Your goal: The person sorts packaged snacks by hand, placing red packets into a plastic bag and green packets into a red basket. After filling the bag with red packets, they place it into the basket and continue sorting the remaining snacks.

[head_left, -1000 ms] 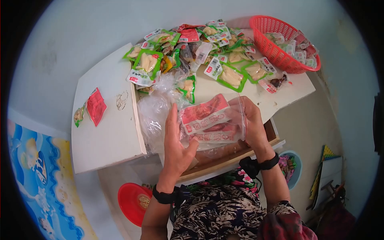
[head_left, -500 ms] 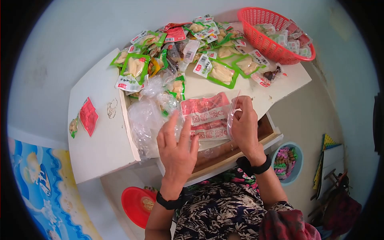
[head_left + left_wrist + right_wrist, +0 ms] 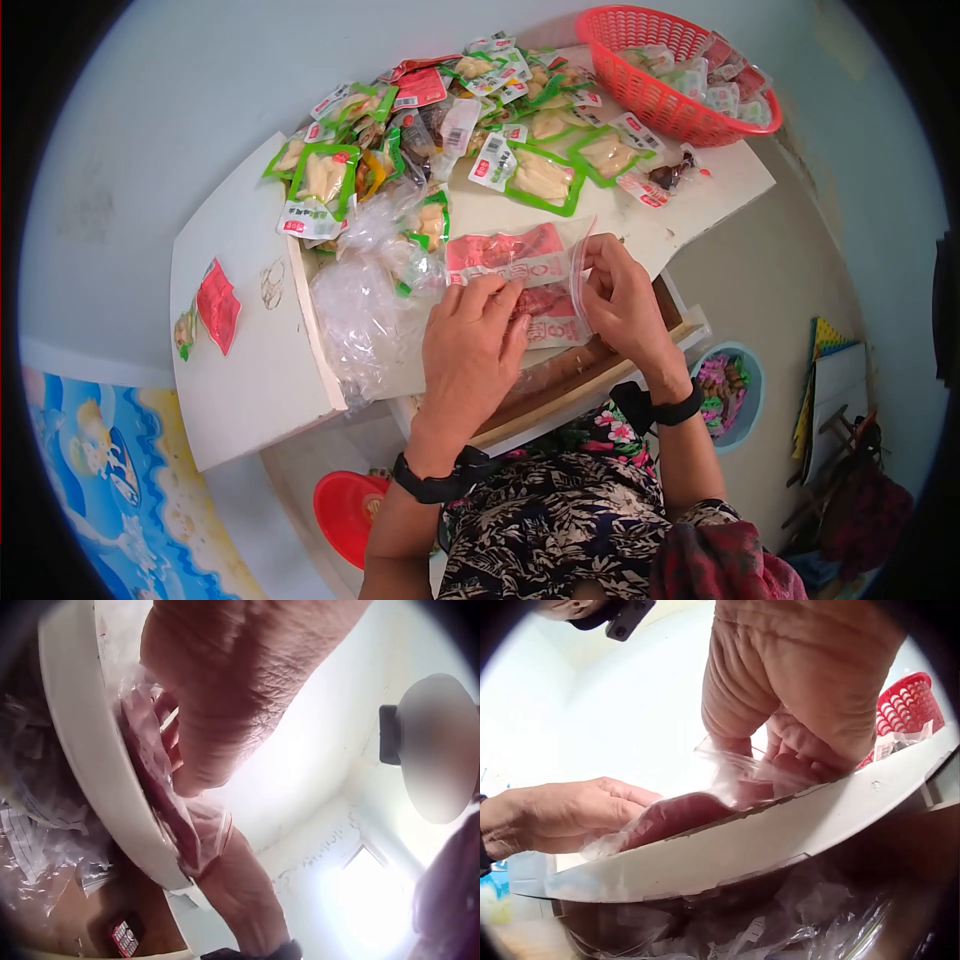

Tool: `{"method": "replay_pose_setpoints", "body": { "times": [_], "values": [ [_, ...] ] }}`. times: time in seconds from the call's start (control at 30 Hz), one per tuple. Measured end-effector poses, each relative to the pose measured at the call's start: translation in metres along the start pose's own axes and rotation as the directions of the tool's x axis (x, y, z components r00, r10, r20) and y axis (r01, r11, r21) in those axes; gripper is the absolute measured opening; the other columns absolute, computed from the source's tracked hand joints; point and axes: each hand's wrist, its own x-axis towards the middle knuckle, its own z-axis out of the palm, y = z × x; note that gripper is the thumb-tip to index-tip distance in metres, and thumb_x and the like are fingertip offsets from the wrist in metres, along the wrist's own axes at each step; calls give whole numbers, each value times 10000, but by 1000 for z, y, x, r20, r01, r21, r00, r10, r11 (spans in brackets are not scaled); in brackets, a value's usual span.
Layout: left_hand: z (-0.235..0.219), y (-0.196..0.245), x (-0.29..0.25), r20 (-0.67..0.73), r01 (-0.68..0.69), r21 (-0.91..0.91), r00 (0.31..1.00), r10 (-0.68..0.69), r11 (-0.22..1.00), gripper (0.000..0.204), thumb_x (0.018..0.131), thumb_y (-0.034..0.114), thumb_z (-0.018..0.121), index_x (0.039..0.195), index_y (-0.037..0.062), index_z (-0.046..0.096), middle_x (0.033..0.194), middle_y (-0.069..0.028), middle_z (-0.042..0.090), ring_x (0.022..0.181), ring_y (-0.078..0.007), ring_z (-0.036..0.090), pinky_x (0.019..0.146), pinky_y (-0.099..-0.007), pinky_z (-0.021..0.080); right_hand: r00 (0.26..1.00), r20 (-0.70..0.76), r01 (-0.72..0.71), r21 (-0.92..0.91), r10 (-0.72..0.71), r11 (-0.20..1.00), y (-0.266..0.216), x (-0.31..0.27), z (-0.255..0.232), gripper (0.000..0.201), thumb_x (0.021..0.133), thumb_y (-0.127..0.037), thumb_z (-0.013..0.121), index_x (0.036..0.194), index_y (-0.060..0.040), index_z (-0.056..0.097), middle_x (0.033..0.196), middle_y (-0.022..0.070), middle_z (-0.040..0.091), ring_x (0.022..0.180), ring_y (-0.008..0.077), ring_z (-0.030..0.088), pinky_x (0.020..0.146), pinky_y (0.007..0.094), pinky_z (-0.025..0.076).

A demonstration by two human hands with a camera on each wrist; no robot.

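A clear zip bag [image 3: 510, 262] with red snack packets inside lies on the white table [image 3: 250, 370], over an open drawer. My left hand [image 3: 495, 300] lies palm-down on the bag, its fingers pressing on the packets. My right hand [image 3: 592, 272] pinches the bag's open right edge between thumb and fingers. In the right wrist view the right hand [image 3: 795, 727] grips the clear film of the bag [image 3: 682, 814], and the left hand [image 3: 562, 814] rests flat on its far end. The left wrist view shows the left hand [image 3: 225, 697] on the bag [image 3: 161, 787] at the table edge.
Several green and red snack packets [image 3: 450, 120] are heaped at the table's far side, beside a red basket [image 3: 670, 80] holding more. Empty clear bags [image 3: 365, 290] lie left of my hands. A lone red packet [image 3: 217, 305] sits far left. A red bowl [image 3: 345, 510] and a blue tub [image 3: 725, 385] stand below.
My left hand has come from beside the bag onto it and now presses it flat. My right hand has stayed at the bag's right edge.
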Motion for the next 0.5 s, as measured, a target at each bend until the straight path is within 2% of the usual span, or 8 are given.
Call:
{"method": "replay_pose_setpoints", "body": {
  "times": [0.03,0.13,0.23,0.33,0.43,0.5],
  "values": [
    [-1,-1,1,6,4,-19,1000,-4,1000,393,870,127,748,1241,11,692,1211,-114,623,1070,-338,598,939,-429,504,999,35,-22,-8,22,1000,1,0,-4,223,885,-34,664,1094,-29,586,859,114,653,680,208,606,669,340,502],
    [-5,-4,3,31,23,-92,999,-20,996,450,863,153,761,1284,12,684,1213,-122,618,1096,-342,596,962,-428,499,987,152,78,-188,-49,979,-1,0,-14,223,832,-60,713,1035,-54,620,875,86,650,704,211,612,696,337,519],
    [-6,-5,3,53,12,-69,999,-9,998,490,868,159,758,1327,13,668,1217,-127,606,1111,-335,593,970,-426,495,956,212,245,-196,-203,949,-9,1,-17,236,803,-56,716,1026,-71,642,877,72,644,755,209,620,726,332,526],
    [-4,-2,2,38,19,-58,999,-17,998,509,869,156,756,1348,14,659,1218,-138,594,1097,-340,598,961,-425,496,941,233,295,-203,-246,934,-5,-1,-22,276,795,-39,715,1061,-86,661,904,79,630,824,207,627,770,330,526],
    [-5,2,1,109,68,-49,992,-62,996,544,874,170,756,1384,22,638,1210,-149,586,1083,-340,604,938,-421,504,956,188,238,-46,-226,970,12,-3,-19,329,789,-22,714,1106,-102,676,947,85,628,840,220,626,792,332,522],
    [-7,-1,0,120,51,-69,992,-42,996,569,876,191,762,1405,30,624,1205,-151,582,1073,-339,608,918,-421,512,966,211,161,-28,-152,987,14,-2,-22,354,787,-4,706,1125,-107,681,963,78,633,868,225,624,793,333,519]
  ]
}}
